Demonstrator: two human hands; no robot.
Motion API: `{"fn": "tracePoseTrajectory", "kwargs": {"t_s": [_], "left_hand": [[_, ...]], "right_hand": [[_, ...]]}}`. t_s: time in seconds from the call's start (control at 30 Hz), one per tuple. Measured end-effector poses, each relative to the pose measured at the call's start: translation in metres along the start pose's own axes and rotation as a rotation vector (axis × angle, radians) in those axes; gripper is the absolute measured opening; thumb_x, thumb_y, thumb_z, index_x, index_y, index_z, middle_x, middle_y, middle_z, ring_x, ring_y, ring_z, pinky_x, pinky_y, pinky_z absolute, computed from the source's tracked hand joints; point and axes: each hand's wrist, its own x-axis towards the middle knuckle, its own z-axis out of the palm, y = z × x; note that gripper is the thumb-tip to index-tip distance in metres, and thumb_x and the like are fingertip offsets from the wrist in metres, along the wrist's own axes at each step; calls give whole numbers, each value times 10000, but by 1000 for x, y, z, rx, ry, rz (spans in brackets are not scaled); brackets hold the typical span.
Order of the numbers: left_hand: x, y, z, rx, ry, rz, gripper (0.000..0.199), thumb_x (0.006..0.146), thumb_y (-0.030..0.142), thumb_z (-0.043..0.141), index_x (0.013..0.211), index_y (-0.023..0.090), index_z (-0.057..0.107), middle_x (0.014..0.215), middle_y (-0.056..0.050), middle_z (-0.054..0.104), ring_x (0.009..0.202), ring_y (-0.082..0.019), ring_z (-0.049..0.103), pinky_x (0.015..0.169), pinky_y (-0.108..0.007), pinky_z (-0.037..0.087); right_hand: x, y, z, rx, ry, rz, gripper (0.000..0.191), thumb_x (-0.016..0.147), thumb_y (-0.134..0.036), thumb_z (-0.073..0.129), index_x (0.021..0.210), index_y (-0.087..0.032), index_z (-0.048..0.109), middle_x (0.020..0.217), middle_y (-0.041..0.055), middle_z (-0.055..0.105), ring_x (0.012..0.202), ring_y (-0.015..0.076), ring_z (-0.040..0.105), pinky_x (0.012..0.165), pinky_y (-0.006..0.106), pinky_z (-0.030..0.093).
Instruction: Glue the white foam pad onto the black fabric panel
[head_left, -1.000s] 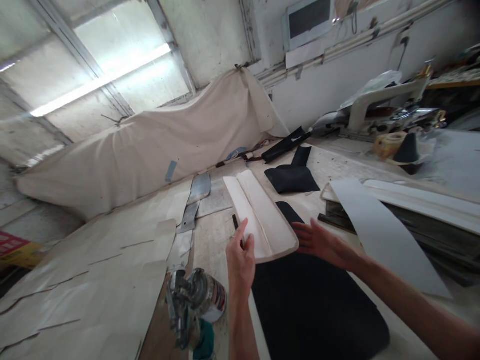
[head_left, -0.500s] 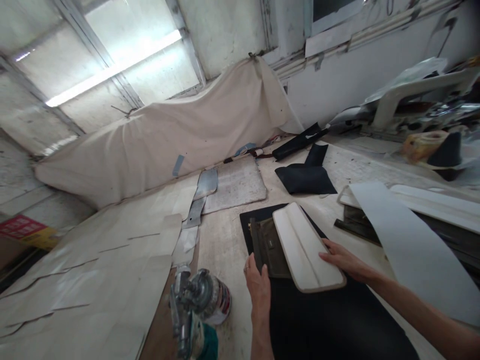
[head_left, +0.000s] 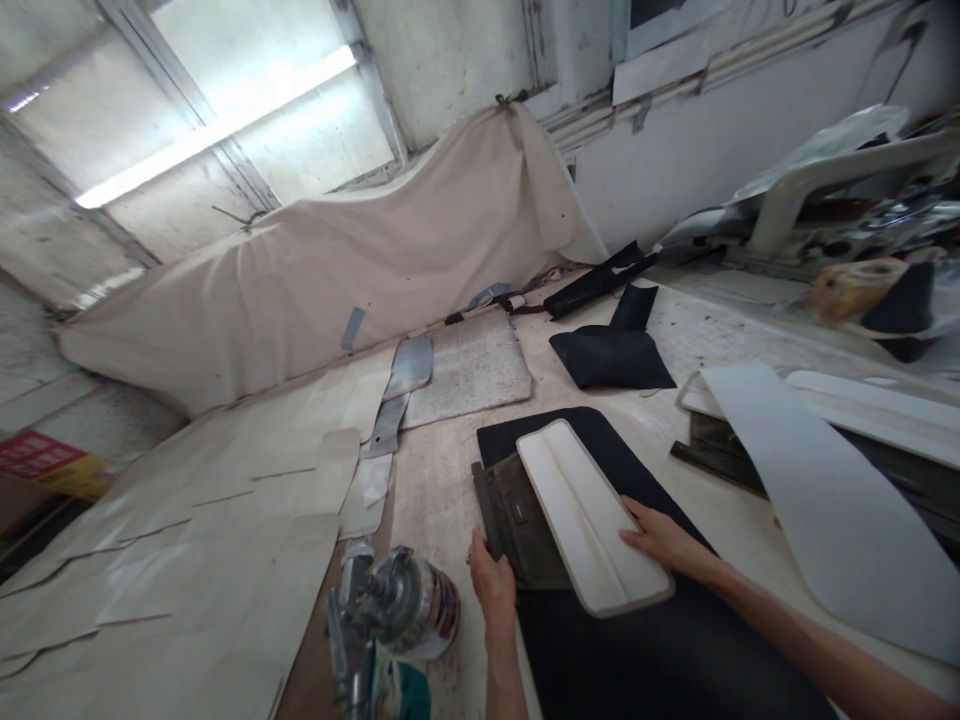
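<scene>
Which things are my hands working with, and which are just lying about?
In use:
white panel, held by right hand
dark brown piece, at left hand
black sheet underneath

Apparently lying about:
black scraps
pale strip
spray gun, untouched

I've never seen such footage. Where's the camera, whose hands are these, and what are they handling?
No robot here: these are a person's bare hands, filmed by a camera on that person's head, looking down. The right hand holds the right edge of a white panel, which overlaps a brown piece. The left hand is at the brown piece's left edge; whether it grips is unclear. Beneath is a black sheet on the bench. A spray gun is left, a white strip right.
</scene>
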Motion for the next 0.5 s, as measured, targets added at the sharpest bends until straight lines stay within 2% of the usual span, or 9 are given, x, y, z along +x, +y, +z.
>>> {"fn": "tracePoseTrajectory", "kwargs": {"t_s": [0.1, 0.17, 0.23, 0.33, 0.43, 0.5], "left_hand": [[-2, 5, -2, 80, 12, 12, 568, 730, 17, 446, 1288, 78, 362, 1193, -170, 528, 1159, -265, 451, 969, -396, 372], [-6, 9, -4, 129, 28, 2, 565, 738, 35, 449, 1294, 94, 366, 1166, -176, 539, 1139, -329, 445, 929, -494, 373], [-8, 11, -5, 160, 37, -9, 563, 744, 48, 448, 1298, 97, 362, 1159, -183, 534, 1127, -367, 436, 898, -546, 369], [-7, 10, -7, 159, 9, 19, 572, 749, 36, 437, 1310, 55, 328, 1184, -199, 509, 1131, -324, 443, 930, -468, 380], [-3, 7, -9, 136, -36, 54, 601, 747, 25, 443, 1326, 15, 282, 1213, -211, 493, 1158, -261, 446, 990, -348, 351], [-1, 5, -9, 122, -56, 52, 617, 749, 37, 454, 1334, 4, 260, 1237, -224, 481, 1183, -261, 437, 1004, -333, 339]], "right_hand": [[-10, -2, 5, -123, 69, 44, 469, 780, -348, 432, 1174, -109, 519, 1056, 144, 608, 985, 306, 561, 876, 416, 416], [-17, 0, 2, -232, 146, 73, 483, 787, -354, 444, 1199, -109, 506, 1153, 172, 548, 1068, 351, 494, 907, 492, 372], [-24, 8, -4, -375, 265, 151, 522, 800, -379, 441, 1255, -124, 448, 1257, 165, 466, 1123, 380, 429, 863, 542, 387], [-29, 24, -12, -507, 369, 229, 524, 809, -380, 443, 1245, -91, 424, 1218, 177, 487, 1081, 365, 465, 790, 495, 445], [-26, 36, -16, -408, 340, 230, 494, 794, -337, 479, 1196, -54, 435, 1113, 194, 556, 1053, 308, 515, 851, 396, 434], [-22, 38, -16, -346, 318, 282, 463, 794, -342, 481, 1161, -60, 453, 1002, 184, 608, 960, 299, 573, 799, 374, 454]]}}
